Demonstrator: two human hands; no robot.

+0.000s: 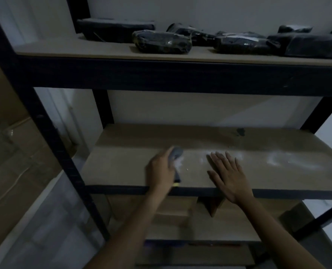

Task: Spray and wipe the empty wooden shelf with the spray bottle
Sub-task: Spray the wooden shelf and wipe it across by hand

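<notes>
The middle wooden shelf (126,164) of a black metal rack carries whitish spray patches (277,159) on its right half. My left hand (161,169) grips a blurred grey spray bottle (176,154) over the shelf's front middle, nozzle end pointing away from me. My right hand (229,173) lies flat on the board with its fingers spread, just right of the bottle. A small dark speck (240,131) sits near the shelf's back right.
The upper shelf (83,50) holds several black wrapped packages (162,41). Black uprights (44,133) frame the rack left and right. Below, cardboard boxes (171,216) stand on a lower shelf. A white wall is behind.
</notes>
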